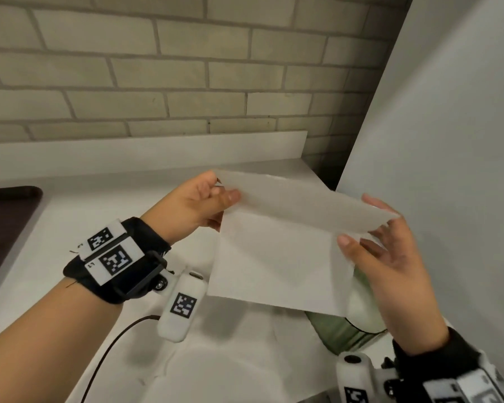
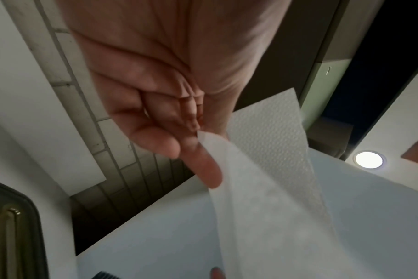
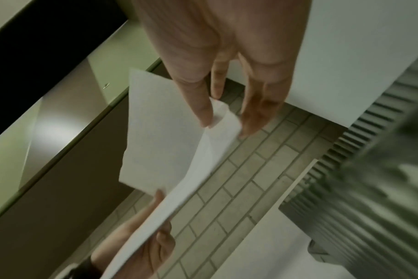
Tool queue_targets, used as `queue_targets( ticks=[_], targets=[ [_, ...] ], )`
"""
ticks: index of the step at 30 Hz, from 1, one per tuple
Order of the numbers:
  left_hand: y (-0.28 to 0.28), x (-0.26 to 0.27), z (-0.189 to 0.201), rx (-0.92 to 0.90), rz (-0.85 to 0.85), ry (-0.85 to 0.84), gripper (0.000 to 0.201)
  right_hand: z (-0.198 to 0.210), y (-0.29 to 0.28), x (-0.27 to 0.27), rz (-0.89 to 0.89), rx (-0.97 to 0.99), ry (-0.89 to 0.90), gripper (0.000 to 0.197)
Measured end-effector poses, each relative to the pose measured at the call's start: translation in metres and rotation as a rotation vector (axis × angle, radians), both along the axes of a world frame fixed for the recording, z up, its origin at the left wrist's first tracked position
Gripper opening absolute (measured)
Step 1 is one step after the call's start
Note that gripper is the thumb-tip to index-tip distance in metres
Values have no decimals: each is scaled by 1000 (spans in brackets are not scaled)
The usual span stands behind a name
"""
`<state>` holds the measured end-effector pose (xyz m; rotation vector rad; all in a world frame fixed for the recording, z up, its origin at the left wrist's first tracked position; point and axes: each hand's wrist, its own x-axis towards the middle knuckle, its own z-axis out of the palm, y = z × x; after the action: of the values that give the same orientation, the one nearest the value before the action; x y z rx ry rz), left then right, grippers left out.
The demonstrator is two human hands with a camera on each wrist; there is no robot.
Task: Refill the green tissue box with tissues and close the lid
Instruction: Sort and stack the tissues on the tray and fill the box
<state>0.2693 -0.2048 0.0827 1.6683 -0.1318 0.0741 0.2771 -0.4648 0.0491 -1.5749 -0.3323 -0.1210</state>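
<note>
The tissue (image 1: 277,251) hung stretched in the air above the white tabletop (image 1: 70,228), its top edge folded over, directly over the green tissue box (image 1: 341,333), which it mostly hid. The left hand (image 1: 198,202) pinched one upper corner in its grip; the right hand (image 1: 390,257) pinched the other corner. The thin sheet could probably tear if the hands pulled apart, or bunch on the rim of the box as it went down, since the opening was covered from sight

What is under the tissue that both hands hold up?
Under the tissue, part of the green box shows on the white counter. The tissue covers the rest of the box, so its inside stays hidden.
</note>
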Motion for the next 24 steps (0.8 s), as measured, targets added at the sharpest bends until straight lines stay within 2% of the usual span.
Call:
queue_targets(
  ticks=[2, 5, 6, 8, 9, 12, 15, 18, 19, 21, 24],
  targets=[
    [-3, 1, -4, -49, -31, 33, 16, 2, -8, 2, 70, 30, 14, 39],
    [-5, 0, -12, -89, -64, 38, 23, 1, -16, 3, 95, 44, 53, 11],
    [-5, 0, -15, -91, -70, 37, 29, 1, -19, 3, 104, 35, 57, 15],
    [-5, -2, -22, -101, -68, 39, 37, 1, -23, 0, 99, 8, 99, 43],
    [-7, -3, -26, -114, -66, 43, 38, 2, -25, -1, 94, -9, 123, 49],
    [-15, -3, -33, -238, -34, 94, 35, 3, -30, -4, 82, -33, 162, 53],
    [-26, -3, -33, -388, -1, 290, 25, 2, -38, -2, 67, -21, 166, 50],
    [-36, -3, -37, -280, -73, 471, 49, -1, -44, -1, 34, -46, 154, 42],
    [-40, -3, -38, -217, -86, 484, 49, -2, -46, 0, 22, -65, 153, 40],
    [-49, 0, -40, -117, -62, 459, 35, -3, -50, 1, -3, -66, 163, 40],
    [-57, 8, -42, 22, 5, 374, 36, -1, -56, 1, -12, 19, 218, 38]
  ],
)
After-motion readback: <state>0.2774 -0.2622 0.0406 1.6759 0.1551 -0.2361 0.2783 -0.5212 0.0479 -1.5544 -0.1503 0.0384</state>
